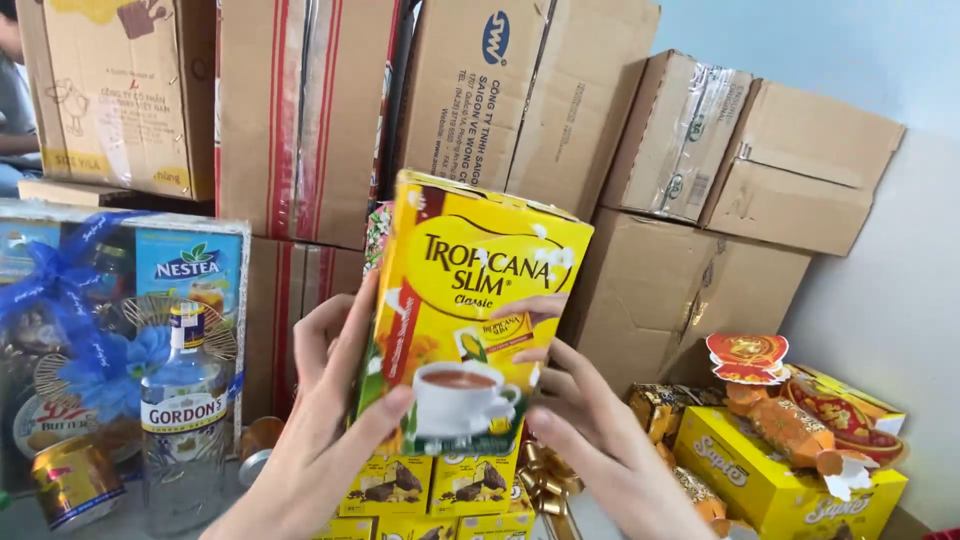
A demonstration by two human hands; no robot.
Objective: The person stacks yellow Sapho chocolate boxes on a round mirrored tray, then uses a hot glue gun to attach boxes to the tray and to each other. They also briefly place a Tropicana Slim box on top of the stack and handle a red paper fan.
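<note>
Item: tall yellow carton (pixel 462 310) printed with a cup of tea, raised upright at the centre of the view, tilted slightly to the right.
Left hand (pixel 318 420): clasped on the carton's left edge, thumb across the lower front, fingers running up the side.
Right hand (pixel 590 440): gripping the carton's lower right corner, fingertips on the front near the printed cup.
Position of item: between the two hands, carried wholly by them, lifted above the goods beneath and touching none of them.
Reason for hold: a grip on both lower sides keeps the printed front facing the camera, which looks like a hold suited to inspecting the face.
Beneath: small yellow boxes (pixel 430 490) with chocolate pictures, standing in a row.
Left: clear glass bottle (pixel 183 420) with a blue cap, in front of a wrapped gift basket (pixel 90 320) tied with blue ribbon; a gold tin (pixel 75 480) beside it.
Right: flat yellow box (pixel 770 480) carrying a red-and-gold ornament (pixel 790 415).
Behind: stacked cardboard cartons (pixel 560 110) against the wall.
</note>
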